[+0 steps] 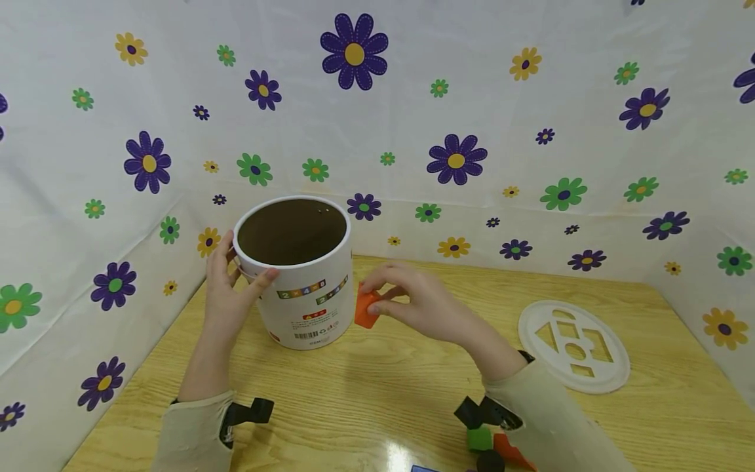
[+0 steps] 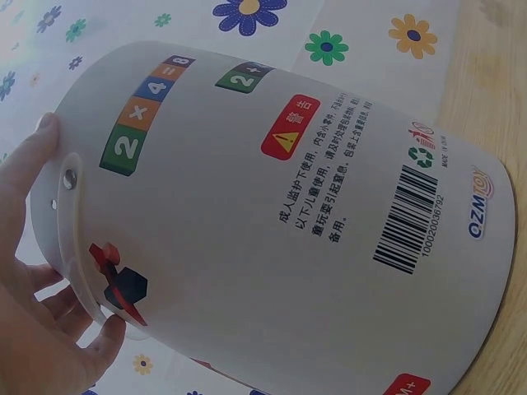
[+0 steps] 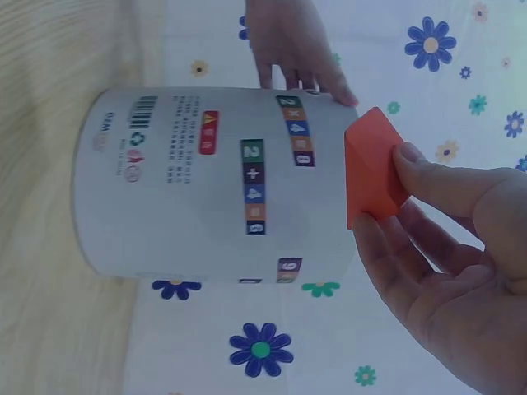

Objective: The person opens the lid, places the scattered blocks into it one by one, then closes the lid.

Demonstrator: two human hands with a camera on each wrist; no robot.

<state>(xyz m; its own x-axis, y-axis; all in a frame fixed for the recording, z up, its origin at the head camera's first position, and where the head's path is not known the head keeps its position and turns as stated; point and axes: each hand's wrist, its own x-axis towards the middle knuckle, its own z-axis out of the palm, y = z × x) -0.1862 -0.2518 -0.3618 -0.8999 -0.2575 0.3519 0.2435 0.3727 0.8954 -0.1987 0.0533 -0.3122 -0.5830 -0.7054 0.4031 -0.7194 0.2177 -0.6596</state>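
A white cylindrical bucket (image 1: 307,308) with printed number tiles and a barcode stands upright on the table, its top uncovered. My left hand (image 1: 227,295) holds it at the upper left, thumb on the front by the rim and fingers round the side. The left wrist view shows the bucket's clear handle (image 2: 69,206) beside that hand. With thumb and fingertips, my right hand (image 1: 419,305) pinches an orange block (image 1: 366,309) with flat, angled faces, held just right of the bucket. In the right wrist view the orange block (image 3: 372,164) appears in front of the rim.
A white round lid (image 1: 610,372) with shaped cutouts lies on the wooden table (image 1: 366,400) to the right. Near the front edge, partly behind my right sleeve, are a green block (image 1: 479,439), a black piece (image 1: 491,461) and a red-orange piece (image 1: 512,451). A flowered curtain (image 1: 401,118) surrounds the table.
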